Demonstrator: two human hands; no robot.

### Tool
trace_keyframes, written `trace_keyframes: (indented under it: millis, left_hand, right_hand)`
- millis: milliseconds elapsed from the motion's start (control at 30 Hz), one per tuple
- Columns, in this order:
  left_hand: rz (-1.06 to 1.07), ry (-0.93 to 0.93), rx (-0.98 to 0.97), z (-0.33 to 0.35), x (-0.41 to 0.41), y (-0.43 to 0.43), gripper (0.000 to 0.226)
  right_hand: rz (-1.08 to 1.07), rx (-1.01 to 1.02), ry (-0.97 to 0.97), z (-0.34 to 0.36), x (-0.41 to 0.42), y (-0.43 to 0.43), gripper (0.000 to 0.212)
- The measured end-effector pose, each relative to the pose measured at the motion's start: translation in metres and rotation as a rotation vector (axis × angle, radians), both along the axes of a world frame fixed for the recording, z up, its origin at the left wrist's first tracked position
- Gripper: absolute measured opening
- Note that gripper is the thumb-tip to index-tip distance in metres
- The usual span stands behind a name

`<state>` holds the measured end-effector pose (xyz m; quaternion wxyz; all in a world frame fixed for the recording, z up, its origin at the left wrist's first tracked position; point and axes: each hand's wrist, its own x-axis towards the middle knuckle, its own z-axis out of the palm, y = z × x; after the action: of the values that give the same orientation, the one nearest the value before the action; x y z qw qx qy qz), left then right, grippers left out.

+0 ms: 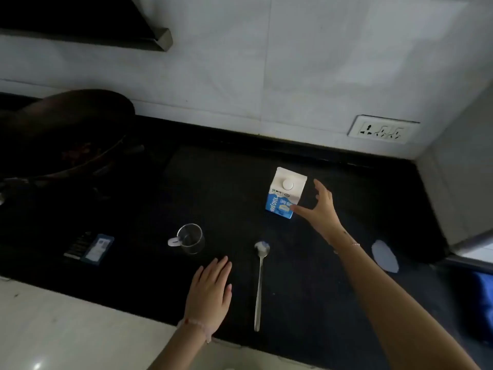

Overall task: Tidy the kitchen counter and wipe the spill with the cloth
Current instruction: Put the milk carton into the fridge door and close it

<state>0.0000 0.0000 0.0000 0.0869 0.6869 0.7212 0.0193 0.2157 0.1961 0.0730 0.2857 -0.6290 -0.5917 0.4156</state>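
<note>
A blue and white milk carton (282,193) with a round white cap stands upright on the black counter (160,263). My right hand (320,209) is spread open just to its right, thumb tip at the carton's lower corner, holding nothing. My left hand (210,287) lies flat and open on the counter near the front edge. A clear glass mug (190,239) stands beyond my left hand. A metal spoon (260,279) with white liquid in its bowl lies between my hands. A pale white spill (385,256) sits at the right. A blue cloth (484,289) shows at the right edge.
A dark wok (66,134) sits on the stove at the left. A small dark and blue packet (92,248) lies left of the mug. A wall socket (382,129) is on the tiled wall behind. A grey wall corner closes the counter's right end.
</note>
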Motion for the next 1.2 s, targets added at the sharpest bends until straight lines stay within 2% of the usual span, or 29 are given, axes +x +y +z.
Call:
trace_keyframes:
  millis: [67, 133, 233, 333, 433, 800, 1000, 1133, 1200]
  left_hand:
    - [0.003, -0.089, 0.001, 0.005, -0.001, 0.002, 0.05]
    - [-0.003, -0.079, -0.04, 0.009, -0.002, 0.002, 0.052]
    - [0.0, -0.094, -0.072, 0.009, -0.003, 0.004, 0.05]
    - [0.011, -0.12, -0.127, 0.012, -0.002, 0.006, 0.05]
    - [0.015, -0.12, -0.138, 0.013, -0.002, 0.005, 0.05]
    - [-0.043, -0.148, -0.156, 0.023, -0.009, 0.009, 0.048]
    - [0.156, -0.431, -0.05, 0.051, -0.011, -0.019, 0.035]
    - [0.455, -0.76, -0.043, 0.052, -0.001, -0.068, 0.029]
    - [0.595, -0.846, -0.021, 0.044, 0.008, -0.102, 0.026]
  right_hand:
    - [0.001, -0.002, 0.046, 0.001, -0.006, 0.008, 0.095]
    - [0.003, -0.043, 0.092, -0.001, -0.012, 0.015, 0.095]
    - [0.004, -0.068, 0.15, -0.006, -0.016, 0.022, 0.084]
    - [-0.025, -0.048, 0.105, -0.008, -0.016, 0.023, 0.073]
    - [-0.091, -0.044, 0.087, -0.001, -0.014, 0.017, 0.073]
    - [-0.173, 0.106, 0.157, 0.042, 0.008, -0.067, 0.064]
    - [-0.03, 0.059, 0.281, 0.057, -0.011, -0.105, 0.067]
    - [0.175, -0.003, 0.294, 0.061, -0.034, -0.124, 0.067]
    - [0.293, -0.058, 0.315, 0.062, -0.044, -0.138, 0.069]
